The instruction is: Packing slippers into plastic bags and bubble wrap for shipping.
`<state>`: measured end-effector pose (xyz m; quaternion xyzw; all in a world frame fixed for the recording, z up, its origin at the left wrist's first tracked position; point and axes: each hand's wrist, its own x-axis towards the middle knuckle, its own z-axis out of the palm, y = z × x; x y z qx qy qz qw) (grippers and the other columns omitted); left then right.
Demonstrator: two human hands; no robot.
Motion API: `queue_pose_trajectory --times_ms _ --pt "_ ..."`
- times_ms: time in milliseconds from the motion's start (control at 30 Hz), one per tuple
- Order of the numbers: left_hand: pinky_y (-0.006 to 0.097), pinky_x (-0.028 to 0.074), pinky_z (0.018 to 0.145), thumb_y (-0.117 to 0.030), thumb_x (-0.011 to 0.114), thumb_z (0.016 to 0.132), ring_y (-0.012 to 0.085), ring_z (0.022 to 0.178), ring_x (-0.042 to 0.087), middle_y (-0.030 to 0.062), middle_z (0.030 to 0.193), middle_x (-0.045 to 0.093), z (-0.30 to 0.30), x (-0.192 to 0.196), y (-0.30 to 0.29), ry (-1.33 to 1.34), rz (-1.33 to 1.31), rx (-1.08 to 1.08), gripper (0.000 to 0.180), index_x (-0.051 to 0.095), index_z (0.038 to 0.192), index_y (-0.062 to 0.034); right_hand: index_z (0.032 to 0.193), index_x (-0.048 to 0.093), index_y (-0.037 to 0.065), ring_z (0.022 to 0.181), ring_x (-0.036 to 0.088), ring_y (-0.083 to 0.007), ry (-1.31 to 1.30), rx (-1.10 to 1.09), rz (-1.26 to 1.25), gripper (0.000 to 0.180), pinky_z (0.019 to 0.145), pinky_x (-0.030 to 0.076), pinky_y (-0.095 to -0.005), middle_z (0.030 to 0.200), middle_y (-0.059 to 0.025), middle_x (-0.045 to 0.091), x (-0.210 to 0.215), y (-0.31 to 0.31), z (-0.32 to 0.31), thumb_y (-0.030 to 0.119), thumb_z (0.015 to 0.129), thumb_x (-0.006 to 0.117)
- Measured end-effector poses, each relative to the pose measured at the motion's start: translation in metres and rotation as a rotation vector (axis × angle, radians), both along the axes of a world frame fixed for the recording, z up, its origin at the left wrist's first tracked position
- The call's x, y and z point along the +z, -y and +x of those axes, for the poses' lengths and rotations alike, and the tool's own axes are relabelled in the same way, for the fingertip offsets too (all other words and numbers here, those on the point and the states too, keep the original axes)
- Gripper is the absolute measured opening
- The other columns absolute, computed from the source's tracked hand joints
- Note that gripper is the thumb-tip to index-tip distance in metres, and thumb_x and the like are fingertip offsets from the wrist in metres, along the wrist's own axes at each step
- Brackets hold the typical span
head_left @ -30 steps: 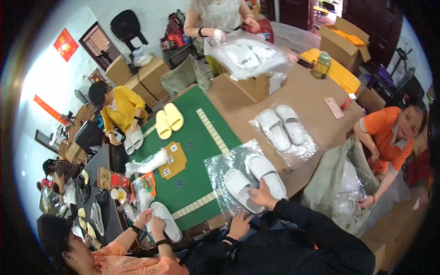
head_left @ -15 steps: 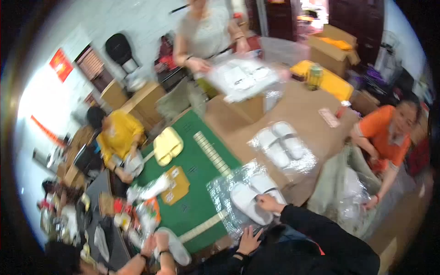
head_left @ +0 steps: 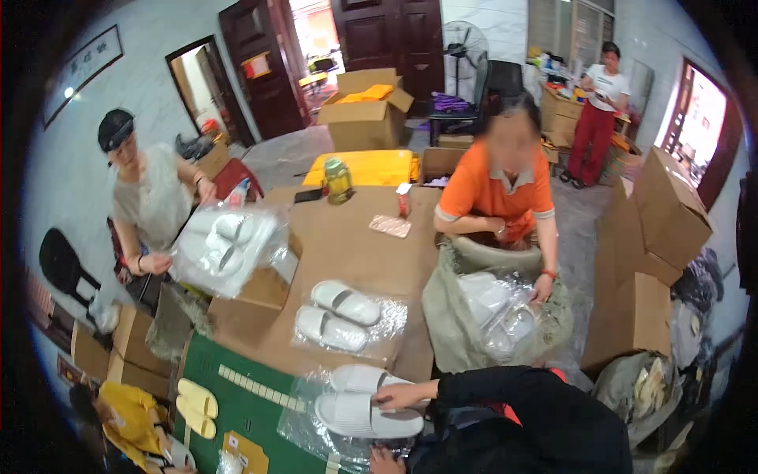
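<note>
A pair of white slippers (head_left: 339, 412) lies on a clear plastic bag (head_left: 304, 438) at the table's near edge. My right hand (head_left: 401, 393), in a black sleeve, is closed on the nearer slipper around its strap. Below it, at the lower edge of the view, my left hand (head_left: 387, 461) rests by the bag's edge with fingers apart, partly cut off. Just beyond lies a second pair of white slippers (head_left: 335, 325) on another clear bag (head_left: 391, 316).
Across the table a person in orange (head_left: 493, 189) reaches into a sack (head_left: 446, 324) of bagged slippers. At left, another person (head_left: 154, 189) holds bagged white slippers (head_left: 229, 237) over a carton (head_left: 272, 284). Yellow slippers (head_left: 197, 407) lie on the green mat (head_left: 245, 363).
The view has swung to the right, so the room's right side shows now. My right hand stays on the near slipper; my left hand now shows only in part.
</note>
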<state>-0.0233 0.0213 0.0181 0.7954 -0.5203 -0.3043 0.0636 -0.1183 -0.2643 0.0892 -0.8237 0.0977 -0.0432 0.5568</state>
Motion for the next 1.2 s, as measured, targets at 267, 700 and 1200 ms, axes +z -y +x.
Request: queue_pose_trajectory --times_ms 267,700,1200 --pt "0.054 0.036 0.091 -0.028 0.06 0.078 0.0427 0.113 0.042 0.0248 0.127 0.043 0.003 -0.016 -0.038 -0.04 0.173 -0.085 0.053 0.049 0.125 -0.008 0.115 0.051 -0.005 0.092 0.05 -0.0136 -0.158 0.271 0.36 0.046 0.079 0.041 -0.03 0.103 -0.0109 0.061 0.027 0.003 -0.029 0.021 0.079 0.061" --pt "0.044 0.037 0.089 -0.011 0.06 0.076 0.0369 0.106 0.044 0.0205 0.119 0.048 0.044 0.065 0.086 0.34 -0.453 0.279 0.053 0.046 0.124 0.0034 0.118 0.055 0.001 0.094 0.052 -0.0108 -0.181 0.493 0.573 0.039 0.084 0.04 -0.0259 0.104 -0.0032 0.062 0.026 0.022 -0.064 0.017 0.083 0.06" --pt "0.039 0.04 0.084 -0.002 0.051 0.082 0.0309 0.09 0.056 0.0134 0.097 0.063 0.033 0.072 0.099 0.245 -0.484 0.583 0.039 0.053 0.12 -0.0029 0.113 0.056 0.0 0.086 0.053 -0.0134 -0.104 0.32 0.426 0.036 0.075 0.043 -0.0272 0.099 -0.0063 0.06 0.033 0.032 -0.063 0.021 0.084 0.058"
